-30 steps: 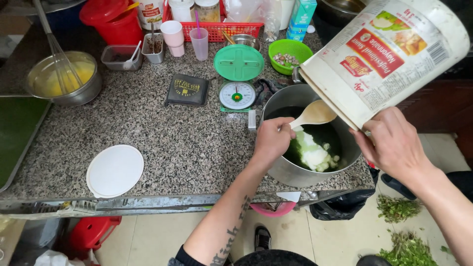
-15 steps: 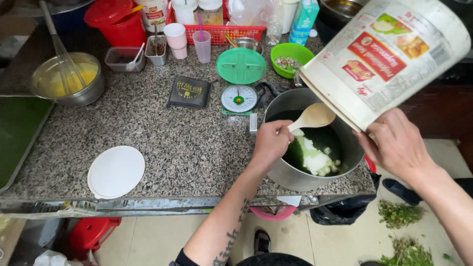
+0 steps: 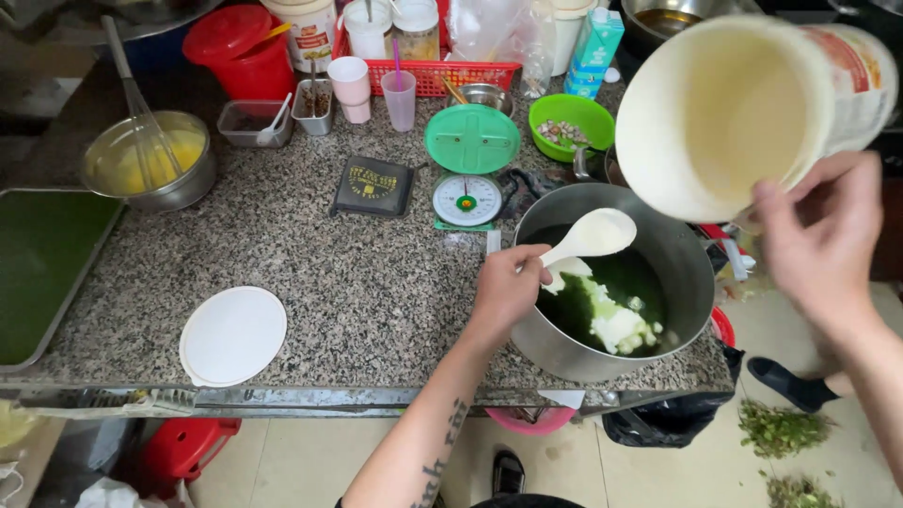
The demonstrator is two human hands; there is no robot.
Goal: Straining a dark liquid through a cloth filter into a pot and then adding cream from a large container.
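My left hand (image 3: 506, 288) grips a white plastic spoon (image 3: 588, 237) over a steel pot (image 3: 682, 259) at the counter's right end. Inside the pot lies dark green liquid (image 3: 635, 277) with white creamy lumps (image 3: 616, 325) on it. My right hand (image 3: 816, 246) holds a large white tub (image 3: 743, 113) tipped on its side above the pot, its open mouth turned toward me and its inside coated pale cream. The spoon's bowl hovers just below the tub's rim, smeared with the same white stuff.
A round white lid (image 3: 232, 335) lies near the granite counter's front edge. A green kitchen scale (image 3: 467, 174), a black pouch (image 3: 373, 186), a green bowl (image 3: 570, 120), a steel bowl with whisk and yellow batter (image 3: 150, 165), and a green-filled tray (image 3: 42, 268) stand around.
The tub has swung up and round, so its open mouth now faces me instead of pointing down into the pot. The spoon has drawn out of the tub.
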